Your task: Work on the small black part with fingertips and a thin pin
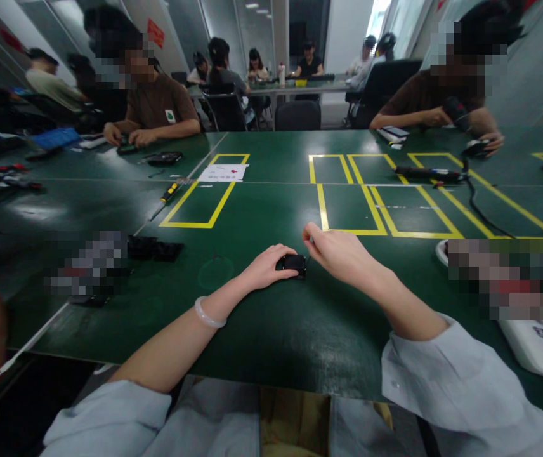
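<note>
A small black device (293, 262) with a dark flat face rests on the green table (262, 330) in front of me. My left hand (271, 266) grips it from the left, thumb along the near side and fingers over the far side. Just right of and above the device is my right hand (335, 251), its fingers curled and pressed together, apart from the device. Whatever the right fingertips may hold is too small to make out.
Black parts (155, 248) lie to the left, and a yellow-black screwdriver (169, 193) beyond them. A paper sheet (222, 172) and yellow tape outlines (188, 225) mark the far side. A white object (538, 349) sits at right. Two people work opposite.
</note>
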